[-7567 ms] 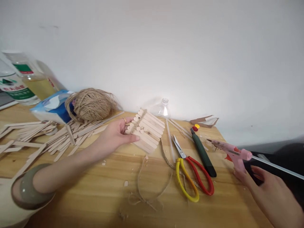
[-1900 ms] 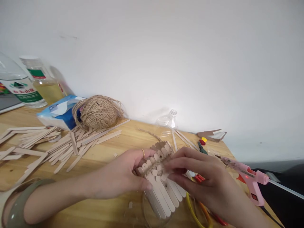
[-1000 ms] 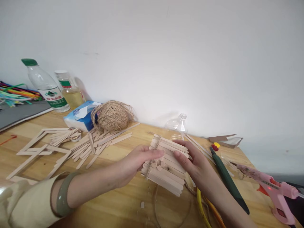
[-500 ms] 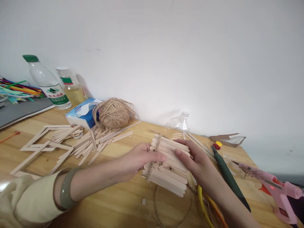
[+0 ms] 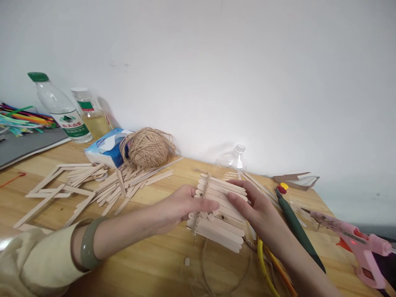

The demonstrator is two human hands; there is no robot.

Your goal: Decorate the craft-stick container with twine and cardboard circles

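A curved panel of wooden craft sticks [image 5: 220,225], bound by a twine braid along its left end, sits low over the wooden table [image 5: 148,260]. My left hand [image 5: 181,204] grips its left end, thumb on top. On the panel's right side, my right hand [image 5: 255,206] presses its fingers on the sticks. Something clear and round shows beneath the panel; I cannot tell what it is.
Loose craft sticks [image 5: 102,187] and stick frames lie left. A twine ball [image 5: 147,147], tissue pack [image 5: 107,147], two bottles [image 5: 62,109] and a cut bottle top [image 5: 232,161] stand by the wall. A green knife [image 5: 297,231], yellow scissors handle [image 5: 266,268] and pink glue gun [image 5: 355,247] lie right.
Since 7.6 s ago my right hand left the glue gun and joined the left on the panel. Over the last second both hands and the panel barely shifted.
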